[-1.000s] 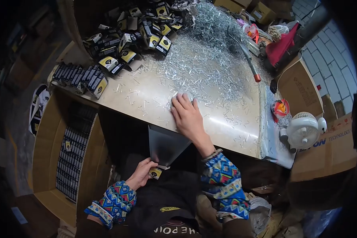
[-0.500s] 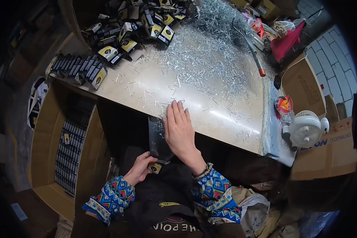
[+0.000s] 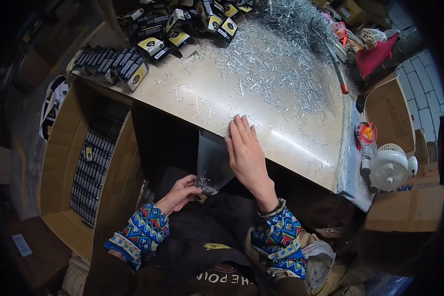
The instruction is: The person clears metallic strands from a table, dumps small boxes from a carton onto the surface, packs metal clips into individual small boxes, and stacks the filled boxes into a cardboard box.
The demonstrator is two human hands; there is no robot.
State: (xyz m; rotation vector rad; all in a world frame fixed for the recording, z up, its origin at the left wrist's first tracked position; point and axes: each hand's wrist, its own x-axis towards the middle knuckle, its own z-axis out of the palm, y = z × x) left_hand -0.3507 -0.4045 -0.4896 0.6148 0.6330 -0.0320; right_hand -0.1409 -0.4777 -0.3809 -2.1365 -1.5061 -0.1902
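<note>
My right hand [image 3: 249, 160] lies flat at the table's front edge, fingers stretched out and close together, touching a few small bent metal wire pieces [image 3: 197, 111]. Below that edge hangs a dark chute [image 3: 213, 158], sloping down toward my body. Wire pieces are gathered at its narrow lower end. There my left hand [image 3: 177, 195] grips a small black-and-yellow box [image 3: 199, 197], held against the chute's mouth. My fingers and the chute partly cover the box, so its inside is hidden.
A large heap of wire pieces [image 3: 291, 29] covers the table [image 3: 182, 91] toward the back. Black-and-yellow boxes [image 3: 177, 37] are piled at the back left, others stand in a row [image 3: 106, 64]. A carton [image 3: 59, 187] of packed boxes is at left, a white fan [image 3: 389, 167] at right.
Wire pieces that lay in the upper chute have slid down to its lower end by the box. The whole scene has shifted slightly to the right and upward in view.
</note>
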